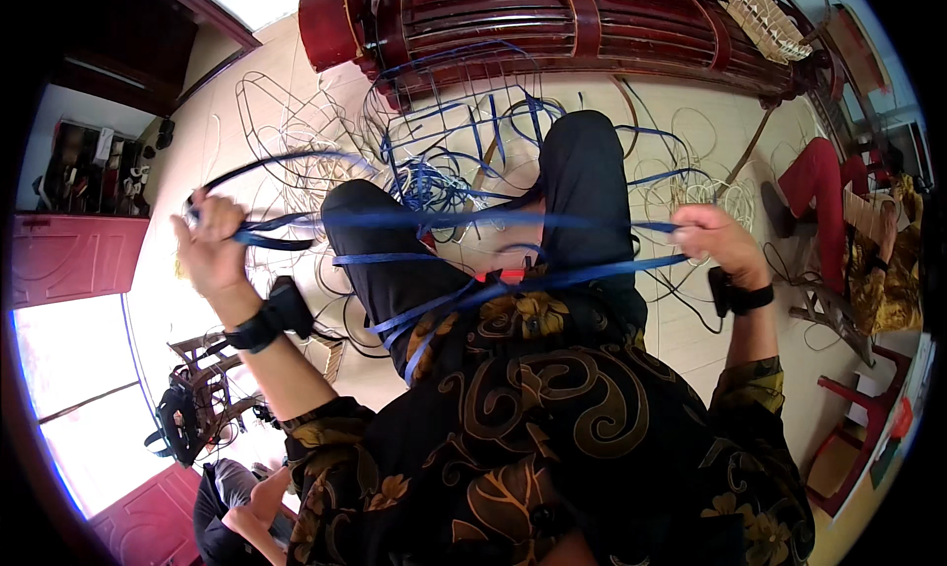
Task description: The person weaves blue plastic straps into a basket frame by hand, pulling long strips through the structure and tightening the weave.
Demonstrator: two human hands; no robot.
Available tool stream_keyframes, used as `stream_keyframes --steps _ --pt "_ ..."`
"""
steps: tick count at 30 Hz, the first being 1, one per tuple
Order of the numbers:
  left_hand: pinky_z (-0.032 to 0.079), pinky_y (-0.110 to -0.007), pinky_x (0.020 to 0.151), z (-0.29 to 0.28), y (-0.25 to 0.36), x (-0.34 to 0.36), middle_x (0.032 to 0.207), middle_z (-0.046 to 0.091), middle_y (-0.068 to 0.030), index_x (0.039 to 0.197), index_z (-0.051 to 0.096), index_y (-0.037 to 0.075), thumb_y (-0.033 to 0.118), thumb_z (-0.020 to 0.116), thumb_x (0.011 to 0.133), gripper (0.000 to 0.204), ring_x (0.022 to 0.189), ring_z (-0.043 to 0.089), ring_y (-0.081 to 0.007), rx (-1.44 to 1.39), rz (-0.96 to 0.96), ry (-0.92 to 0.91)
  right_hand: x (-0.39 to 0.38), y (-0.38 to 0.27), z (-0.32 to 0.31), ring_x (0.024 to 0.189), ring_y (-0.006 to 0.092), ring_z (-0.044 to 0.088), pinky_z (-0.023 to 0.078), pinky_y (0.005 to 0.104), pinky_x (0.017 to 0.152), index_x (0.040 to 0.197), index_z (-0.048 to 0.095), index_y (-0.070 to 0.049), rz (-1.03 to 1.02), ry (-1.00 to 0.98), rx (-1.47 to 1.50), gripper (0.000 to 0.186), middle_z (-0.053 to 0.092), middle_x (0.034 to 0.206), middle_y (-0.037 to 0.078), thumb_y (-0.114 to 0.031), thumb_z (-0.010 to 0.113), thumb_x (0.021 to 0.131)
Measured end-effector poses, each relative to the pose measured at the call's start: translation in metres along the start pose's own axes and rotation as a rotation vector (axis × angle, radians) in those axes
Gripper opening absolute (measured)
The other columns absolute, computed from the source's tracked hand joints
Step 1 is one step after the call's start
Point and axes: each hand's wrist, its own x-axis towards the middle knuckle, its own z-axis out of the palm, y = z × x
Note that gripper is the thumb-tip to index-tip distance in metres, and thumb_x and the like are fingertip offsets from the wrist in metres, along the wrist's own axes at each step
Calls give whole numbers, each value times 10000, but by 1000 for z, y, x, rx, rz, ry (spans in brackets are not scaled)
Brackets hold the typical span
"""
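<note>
My left hand (212, 245) is closed round a bundle of long blue flat strap (552, 221), with a loop sticking out past the fingers. At the other side my right hand (715, 240) pinches the same kind of strap. Between them the strap runs across above my knees, smeared by motion. A second length drops from the right hand over my lap, where more blue strap (385, 258) lies across my thigh. Something small and red (503, 275) rests in my lap, partly covered by strap. Dark bands are worn on both wrists.
Beyond my knees, blue and white strands (429, 186) lie tangled on the floor beside wire frames (258, 107). A dark red wooden bench (473, 23) stands at the far side. Other people sit at right (878, 250) and lower left (237, 507). A red stool (858, 423) stands at right.
</note>
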Motion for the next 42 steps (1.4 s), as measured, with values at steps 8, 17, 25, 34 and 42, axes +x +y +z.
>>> stream_keyframes --steps 8,17,25,34,42 --pt "392 -199 743 -128 114 66 724 326 -2 776 395 40 -67 474 780 133 656 374 -122 1162 655 -195 -79 43 -109 465 39 348 241 216 444 841 511 -78 -198 232 362 296 415 590 -61 -270 735 808" --pt "220 -251 465 34 25 24 575 321 22 759 441 90 117 515 963 218 488 255 -88 341 164 -52 -29 -6 -107 553 10 340 239 196 484 1059 672 -77 -376 1070 448 194 391 659 -111 -223 651 934" --pt "560 -345 725 120 -173 -109 957 668 -168 1186 541 -96 277 463 1011 420 836 681 -271 436 -691 -558 72 -107 141 662 217 651 512 325 592 959 661 -75 -803 467 -388 135 659 769 83 -181 654 876" --pt "387 -319 614 82 -147 -76 751 482 -27 1249 532 -33 280 456 1015 398 610 398 -129 119 -708 -479 61 -75 161 737 278 668 524 360 635 996 668 -92 -758 141 -337 152 678 836 86 -187 642 879" --pt "274 -262 527 50 -54 -21 654 330 14 949 562 0 267 419 1035 316 548 292 -104 -7 -320 -422 31 -41 64 628 40 552 415 199 557 915 699 -60 -252 219 -154 156 618 681 -31 -162 737 803"
